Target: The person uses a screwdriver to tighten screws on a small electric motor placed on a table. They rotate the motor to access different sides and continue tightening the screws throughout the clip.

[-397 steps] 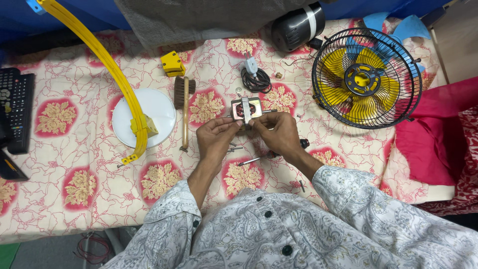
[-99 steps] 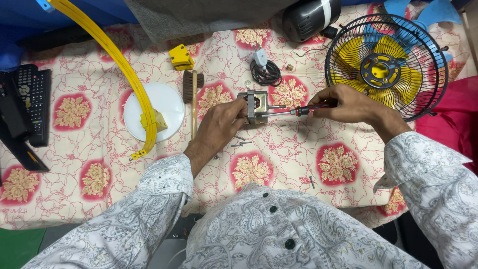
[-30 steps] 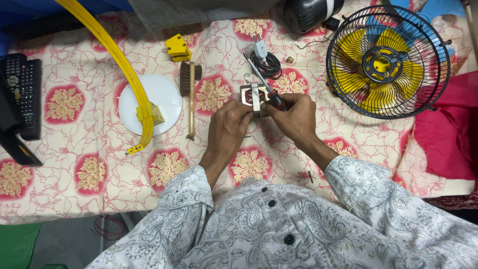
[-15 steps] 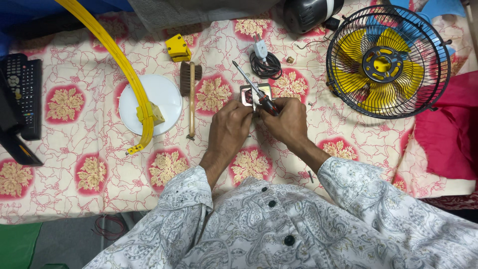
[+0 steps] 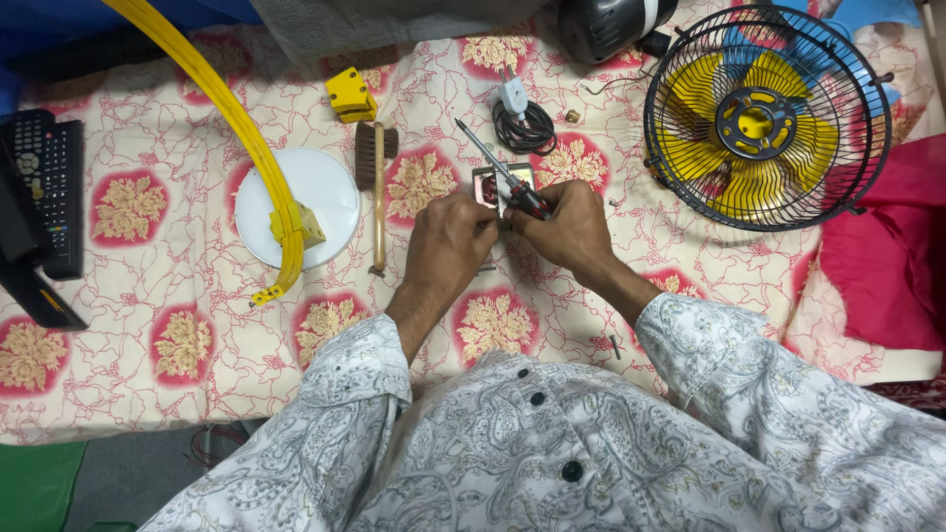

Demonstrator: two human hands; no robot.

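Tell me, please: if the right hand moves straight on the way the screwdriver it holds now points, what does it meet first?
The right hand aims the screwdriver up-left, away from the person. Past the small metal motor frame, the line probably reaches the coiled black cord with its white plug first; height above the cloth is unclear.

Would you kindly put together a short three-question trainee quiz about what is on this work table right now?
1. True or false: the right hand holds a screwdriver over the small metal motor part.
2. Which lies nearest the left hand? A) the wooden-handled brush B) the remote control C) the red cloth
3. What colour are the blades inside the black fan guard?

Key: 1. True. 2. A. 3. Yellow.
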